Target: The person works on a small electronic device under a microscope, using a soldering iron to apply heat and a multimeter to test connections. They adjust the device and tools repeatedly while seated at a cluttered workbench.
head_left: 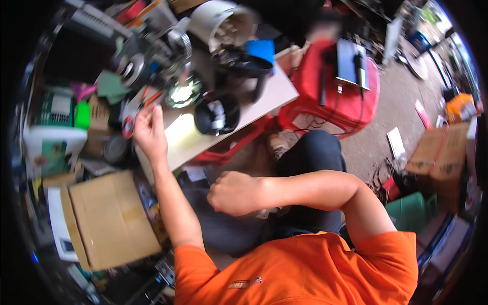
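My left hand (151,133) is raised at the left edge of a small pale table (267,99), fingers curled together; what they hold, if anything, cannot be made out. Just beyond its fingertips lies a tool with orange-red handles (150,96). My right hand (233,193) is closed in a fist over my lap, palm down, its inside hidden. On the table sits a round black dish (203,118) with a small silvery part (218,116) in it. Beside the dish, a bright glassy lamp (183,94) throws light on the tabletop.
Behind the dish stand a white bucket (206,23) and a dark pan (259,65). A red stool (305,99) at right carries a flat dark panel (346,61) and a corded black tool (362,73). Cardboard boxes (112,218) and a green container (406,212) crowd the floor.
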The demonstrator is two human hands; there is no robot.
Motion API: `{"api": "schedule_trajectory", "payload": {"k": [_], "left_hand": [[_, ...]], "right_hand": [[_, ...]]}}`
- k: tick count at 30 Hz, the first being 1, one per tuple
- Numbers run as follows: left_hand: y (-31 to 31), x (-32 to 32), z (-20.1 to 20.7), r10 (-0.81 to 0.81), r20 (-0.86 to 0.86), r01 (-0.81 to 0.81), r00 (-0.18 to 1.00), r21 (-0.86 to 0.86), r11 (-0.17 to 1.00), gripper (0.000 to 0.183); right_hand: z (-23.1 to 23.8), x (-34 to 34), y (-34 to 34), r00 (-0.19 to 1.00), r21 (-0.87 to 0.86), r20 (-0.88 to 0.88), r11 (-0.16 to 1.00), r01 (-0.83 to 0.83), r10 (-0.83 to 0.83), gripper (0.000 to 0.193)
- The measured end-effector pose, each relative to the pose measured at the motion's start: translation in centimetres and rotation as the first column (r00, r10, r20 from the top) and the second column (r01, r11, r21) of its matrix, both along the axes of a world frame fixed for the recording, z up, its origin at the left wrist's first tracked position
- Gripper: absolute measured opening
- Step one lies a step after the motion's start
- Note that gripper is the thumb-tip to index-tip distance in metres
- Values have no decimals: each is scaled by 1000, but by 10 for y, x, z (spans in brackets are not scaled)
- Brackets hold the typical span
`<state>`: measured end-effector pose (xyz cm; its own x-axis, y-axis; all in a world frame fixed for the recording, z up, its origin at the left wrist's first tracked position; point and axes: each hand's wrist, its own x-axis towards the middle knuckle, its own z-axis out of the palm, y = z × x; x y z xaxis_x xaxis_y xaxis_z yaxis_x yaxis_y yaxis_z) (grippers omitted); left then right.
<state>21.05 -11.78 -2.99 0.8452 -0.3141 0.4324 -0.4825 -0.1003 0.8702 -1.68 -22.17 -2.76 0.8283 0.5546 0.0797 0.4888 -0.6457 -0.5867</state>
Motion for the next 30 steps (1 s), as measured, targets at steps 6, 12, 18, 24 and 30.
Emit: {"api": "schedule_trajectory", "payload": {"k": [6,12,18,24,30], "left_hand": [[36,-45,64,102,25,-96,994,-187,978,17],[169,-131,54,415,-43,-417,909,-137,899,16],[219,-164,-6,566,-380,-638,731,-87,765,13],[135,-130,21,246,-299,-263,922,-18,965,20],[37,-106,51,-216,-342,277,915,140,951,46]], "right_hand": [[25,-17,-26,998,-9,9,998,-62,62,20],[72,-14,-52,998,-4,-40,999,49,-49,17],[64,-4,-38,998,-126,40,991,46,-41,29],[52,-3,-23,997,-145,-77,989,-32,21,32],[47,-2,-32,989,-99,-148,995,-30,15,31]]}}
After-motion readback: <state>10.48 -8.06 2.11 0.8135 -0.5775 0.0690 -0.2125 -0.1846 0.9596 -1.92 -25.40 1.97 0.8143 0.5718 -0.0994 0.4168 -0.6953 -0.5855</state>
